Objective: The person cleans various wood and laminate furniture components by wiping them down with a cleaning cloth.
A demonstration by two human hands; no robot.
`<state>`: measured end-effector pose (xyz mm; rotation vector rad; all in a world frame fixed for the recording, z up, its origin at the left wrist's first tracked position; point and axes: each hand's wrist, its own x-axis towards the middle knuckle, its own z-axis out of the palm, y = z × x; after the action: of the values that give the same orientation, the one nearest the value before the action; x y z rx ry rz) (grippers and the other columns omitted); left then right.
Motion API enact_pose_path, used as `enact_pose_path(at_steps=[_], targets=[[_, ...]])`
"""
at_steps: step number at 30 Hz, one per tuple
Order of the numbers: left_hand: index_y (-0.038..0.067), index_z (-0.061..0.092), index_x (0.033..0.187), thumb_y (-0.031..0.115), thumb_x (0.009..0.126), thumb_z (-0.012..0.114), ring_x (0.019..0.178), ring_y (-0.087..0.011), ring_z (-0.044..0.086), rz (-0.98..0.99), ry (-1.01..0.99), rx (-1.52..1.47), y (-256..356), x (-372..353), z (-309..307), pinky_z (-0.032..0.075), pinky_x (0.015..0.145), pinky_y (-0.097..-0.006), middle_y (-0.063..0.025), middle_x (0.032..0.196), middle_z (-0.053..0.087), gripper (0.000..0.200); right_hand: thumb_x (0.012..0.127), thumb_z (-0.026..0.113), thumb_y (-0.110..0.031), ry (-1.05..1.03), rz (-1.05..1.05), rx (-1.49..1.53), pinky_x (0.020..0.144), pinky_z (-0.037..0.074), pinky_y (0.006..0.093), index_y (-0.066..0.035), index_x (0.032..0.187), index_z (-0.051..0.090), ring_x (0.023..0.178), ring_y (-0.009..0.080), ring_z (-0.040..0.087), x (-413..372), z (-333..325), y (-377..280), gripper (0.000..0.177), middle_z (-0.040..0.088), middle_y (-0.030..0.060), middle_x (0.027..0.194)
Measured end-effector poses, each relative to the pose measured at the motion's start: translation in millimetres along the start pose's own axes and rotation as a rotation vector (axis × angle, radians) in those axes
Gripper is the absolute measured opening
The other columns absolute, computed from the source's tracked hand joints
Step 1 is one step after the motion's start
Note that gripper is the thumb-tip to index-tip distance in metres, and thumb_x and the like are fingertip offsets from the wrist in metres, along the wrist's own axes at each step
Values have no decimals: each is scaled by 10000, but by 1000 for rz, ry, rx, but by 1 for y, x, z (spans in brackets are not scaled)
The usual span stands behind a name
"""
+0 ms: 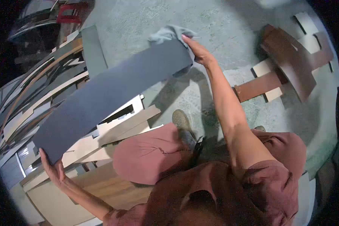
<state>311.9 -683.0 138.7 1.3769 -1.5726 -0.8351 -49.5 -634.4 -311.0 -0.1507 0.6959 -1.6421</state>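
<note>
A long dark grey board (101, 94) slants across the view, raised over a heap of loose boards. My left hand (53, 169) grips its near, lower-left end, with the fingers partly hidden by the board. At the far, upper-right end is my right hand (200, 53), closed around the corner with a light grey cloth (169, 34) held against the edge. The cloth bunches over the board's far end and hangs past it. How much of the right hand's grip is on the board itself is partly hidden.
Many strips and panels (30, 113) lie heaped at the left. Brown boards (290, 64) lie crossed on pale pieces at the right. A red plastic item (68, 14) is at the upper left. My shoe (181, 119) rests on the concrete floor (128, 22).
</note>
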Motion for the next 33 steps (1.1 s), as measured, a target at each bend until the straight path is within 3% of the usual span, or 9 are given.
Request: enact_pose_path(at_steps=[5, 7, 13, 17, 22, 28, 30, 32, 33], targets=[[2, 472, 1129, 147, 812, 553, 1053, -243, 455, 396, -236, 461, -51, 39, -51, 377, 914, -396, -125, 1185, 448, 358, 808, 549, -321, 290, -215, 312, 831, 429, 307, 17, 1112, 487, 945, 204, 534, -19, -19, 24, 460, 524, 125, 1102], [-8, 454, 1144, 153, 805, 565, 1085, -230, 427, -252, 11, -334, -39, 32, 2, 343, 949, -388, -135, 1207, 428, 391, 812, 543, -304, 262, -328, 379, 824, 434, 313, 17, 1104, 492, 939, 209, 537, -22, -20, 39, 436, 529, 126, 1092], [-47, 387, 1179, 127, 797, 570, 1161, -257, 342, -336, -195, -488, -70, 31, 136, 273, 1006, -393, -162, 1221, 402, 458, 826, 524, -251, -352, -237, 658, 803, 449, 329, 15, 1079, 508, 923, 227, 548, -5, 51, 67, 367, 546, 129, 1064], [-50, 361, 1160, 95, 772, 590, 1139, -321, 341, -430, -599, -637, -41, -7, 288, 311, 977, -459, -219, 1210, 348, 473, 841, 485, -165, -293, 255, 789, 765, 472, 359, 13, 1050, 516, 888, 231, 568, -13, 89, 70, 276, 570, 123, 1017], [-67, 267, 1182, 111, 829, 480, 1153, -370, 311, -585, -865, -756, -52, -70, 430, 275, 965, -536, -240, 1220, 312, 449, 880, 398, -318, -378, -22, 497, 687, 500, 306, -34, 1063, 504, 799, 176, 597, 9, 84, 114, 354, 596, 69, 968], [8, 370, 1147, 186, 798, 518, 1086, -353, 396, -791, -1134, -860, -98, -180, 536, 326, 898, -559, -170, 1182, 410, 419, 824, 458, -290, -176, -257, 57, 954, 263, 298, -38, 1274, 265, 1126, 165, 344, -95, 39, 69, 550, 371, 102, 1235], [105, 294, 1192, 334, 784, 498, 1125, -398, 294, -637, -1224, -800, -134, -210, 576, 277, 815, -630, -185, 1254, 261, 510, 773, 485, -316, -154, -227, -91, 1001, 198, 303, -29, 1319, 196, 1217, 176, 242, -94, 33, 70, 681, 266, 116, 1323], [123, 247, 1228, 300, 801, 484, 1136, -342, 301, -665, -1112, -623, -129, -230, 579, 279, 855, -568, -167, 1280, 238, 519, 732, 493, -174, -289, -576, -471, 1017, 167, 319, -43, 1333, 174, 1261, 199, 185, -62, 5, 93, 693, 200, 97, 1369], [132, 223, 1246, 283, 810, 476, 1142, -315, 305, -684, -1058, -535, -129, -241, 584, 279, 874, -536, -158, 1294, 227, 527, 714, 504, -152, -278, -405, -247, 1020, 163, 330, -35, 1333, 161, 1263, 208, 176, -75, 17, 84, 718, 170, 83, 1380]])
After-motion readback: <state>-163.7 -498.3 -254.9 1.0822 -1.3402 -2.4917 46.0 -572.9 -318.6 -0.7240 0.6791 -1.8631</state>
